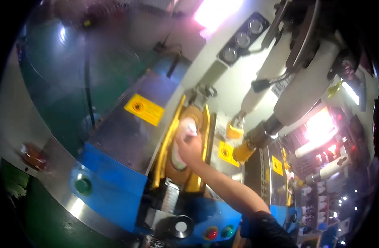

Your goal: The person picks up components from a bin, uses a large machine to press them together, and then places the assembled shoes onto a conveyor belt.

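My right hand (pixel 188 142) reaches in from the lower right, its bare forearm below a dark sleeve. Its curled fingers close on a light-coloured shoe (pixel 179 162), blurred and partly hidden by the hand. The shoe lies on a brown pad (pixel 193 112) in the cradle of a press machine. Long yellow side pieces (pixel 166 153) flank the pad to the left and right. My left hand is out of view.
Metal press arms with yellow ends (pixel 244 152) hang to the right. A blue front panel (pixel 111 186) carries a green button (pixel 83 184); red (pixel 211 233) and green buttons sit lower right. Three round gauges (pixel 242 39) are above. More machines stand at the right.
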`<state>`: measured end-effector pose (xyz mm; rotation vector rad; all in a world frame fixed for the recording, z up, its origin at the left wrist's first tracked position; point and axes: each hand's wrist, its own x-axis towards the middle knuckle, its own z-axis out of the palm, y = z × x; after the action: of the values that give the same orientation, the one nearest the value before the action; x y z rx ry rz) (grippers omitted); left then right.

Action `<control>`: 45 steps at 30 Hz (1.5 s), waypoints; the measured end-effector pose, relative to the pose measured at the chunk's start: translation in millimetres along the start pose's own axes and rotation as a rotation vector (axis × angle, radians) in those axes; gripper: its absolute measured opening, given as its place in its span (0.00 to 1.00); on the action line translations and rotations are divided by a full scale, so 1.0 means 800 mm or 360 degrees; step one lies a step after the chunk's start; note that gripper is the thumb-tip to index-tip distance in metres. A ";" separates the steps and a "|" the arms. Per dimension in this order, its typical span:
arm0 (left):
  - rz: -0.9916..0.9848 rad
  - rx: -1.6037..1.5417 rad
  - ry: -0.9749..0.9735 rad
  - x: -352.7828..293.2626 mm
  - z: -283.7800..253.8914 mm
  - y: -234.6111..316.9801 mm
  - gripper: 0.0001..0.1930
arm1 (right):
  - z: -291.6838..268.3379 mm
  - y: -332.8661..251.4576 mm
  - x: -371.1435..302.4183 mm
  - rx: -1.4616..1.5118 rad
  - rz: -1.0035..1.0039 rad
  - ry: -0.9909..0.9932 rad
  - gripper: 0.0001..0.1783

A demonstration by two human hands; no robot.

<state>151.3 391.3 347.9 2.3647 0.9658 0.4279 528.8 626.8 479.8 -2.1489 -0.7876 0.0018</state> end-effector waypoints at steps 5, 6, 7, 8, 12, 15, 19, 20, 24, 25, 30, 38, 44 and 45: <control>-0.0152 0.0123 -0.0267 0.005 0.008 0.004 0.25 | -0.015 -0.055 -0.001 -0.0171 0.0200 -0.0153 0.32; -0.0077 0.0102 -0.0106 0.013 0.009 0.010 0.25 | -0.028 -0.048 0.004 -0.0156 0.0191 -0.0197 0.35; -0.0013 0.0087 -0.0087 0.016 0.009 0.022 0.25 | -0.045 -0.038 0.004 -0.0178 0.0257 -0.0208 0.37; 0.0074 0.0083 -0.0035 0.013 0.000 0.030 0.25 | -0.070 -0.045 0.003 -0.0084 0.0339 -0.0501 0.36; 0.0042 0.0233 0.0184 -0.022 0.026 0.001 0.24 | -0.140 -0.092 -0.065 -0.0303 -0.0215 -0.0934 0.41; -0.0052 -0.0072 0.0208 -0.046 0.066 -0.041 0.31 | -0.260 -0.098 -0.225 -0.0559 -0.1355 -0.0723 0.42; -0.0132 -0.0141 0.0318 -0.020 0.056 0.044 0.24 | -0.382 0.081 -0.378 -0.0984 -0.0835 -0.0768 0.44; -0.0350 -0.0178 0.0295 -0.029 0.042 0.067 0.22 | -0.385 0.077 -0.382 -0.0931 -0.0872 -0.0792 0.43; -0.0494 -0.0673 -0.0016 -0.042 0.098 0.088 0.19 | -0.396 0.054 -0.393 -0.0265 -0.0689 -0.0530 0.38; -0.0218 -0.0341 -0.0094 -0.043 0.116 0.099 0.19 | -0.402 0.065 -0.417 -0.0084 -0.0719 -0.0347 0.35; -0.0033 -0.1529 -0.0165 -0.199 0.113 0.124 0.24 | -0.430 0.085 -0.585 0.0773 -0.0408 -0.1067 0.19; -0.1446 -0.0057 0.1617 -0.363 -0.117 0.205 0.38 | -0.480 0.019 -0.592 0.0891 -0.0344 -0.1617 0.13; -0.2386 -0.0084 0.1527 -0.522 -0.153 0.050 0.49 | -0.413 0.033 -0.651 0.0662 -0.0217 -0.1775 0.15; -0.2386 -0.0305 0.1477 -0.535 -0.153 0.029 0.46 | -0.398 0.009 -0.662 0.0478 -0.0206 -0.1975 0.17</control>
<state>-190.2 115.0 423.7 0.6492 2.5087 0.8595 189.8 114.0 547.6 -1.6377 -1.4603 1.3861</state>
